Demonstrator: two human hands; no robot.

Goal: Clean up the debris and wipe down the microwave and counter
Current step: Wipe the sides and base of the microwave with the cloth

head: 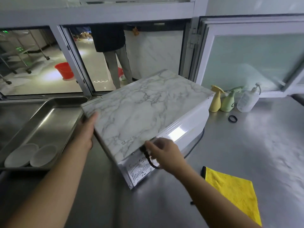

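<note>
Microwave, white box with a grey-veined marble-pattern top, sits on the brushed stainless steel counter, turned at an angle so its perforated rear vent panel faces the camera. Left hand grips the near left edge of the top, thumb lying on the marble surface, other fingers wrapped under and hidden. Right hand is at the rear top edge, fingers curled together around the black power cord where it leaves the casing. Yellow microfibre cloth with a black edge lies flat on the counter, near the right forearm, apart from the microwave. Behind the microwave, at the window frame: yellow spray bottle, green spray bottle, clear pump bottle, standing close together. Small black ring lies just in front of them. Left of the microwave: steel tray holding two white plates side by side.
</note>
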